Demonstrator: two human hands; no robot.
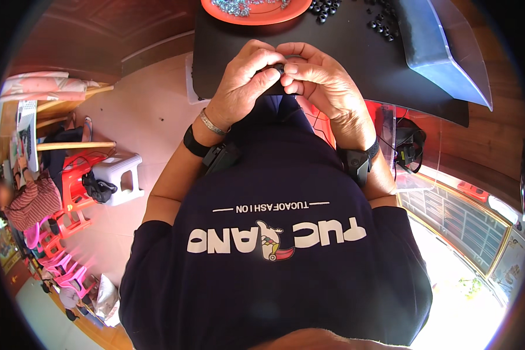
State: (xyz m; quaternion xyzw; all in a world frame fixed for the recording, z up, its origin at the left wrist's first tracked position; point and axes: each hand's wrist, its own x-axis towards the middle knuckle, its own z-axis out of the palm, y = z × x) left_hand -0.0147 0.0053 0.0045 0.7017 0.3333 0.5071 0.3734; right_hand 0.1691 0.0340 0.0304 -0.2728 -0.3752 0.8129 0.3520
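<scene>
- We hold our left hand (pixel 245 79) and right hand (pixel 326 81) together just above the near edge of the black flat counter (pixel 356 64), thumbs and forefingers meeting so that both can work on one piece at once.
- Between them sits a small black ring-shaped part (pixel 280 69), pinched closed by the fingers (pixel 265 58) of both hands; most of it is hidden, so we cannot tell its exact form.
- We keep the one round orange plastic tray of small silvery metal pieces (pixel 256 11) at the far edge, probably so the pieces stay gathered yet within reach; they are too many and too small to count.
- Loose small black rings (pixel 326 9) lie scattered along the far edge beside the tray, and more (pixel 382 26) toward the far right; roughly a dozen or more show, some cut off by the frame.
- One clear plastic sheet with a blue-grey fold (pixel 437 46) rests across the counter's right corner.
- Each wrist carries one black strapped device; the left also has one silver bracelet (pixel 213 123).
</scene>
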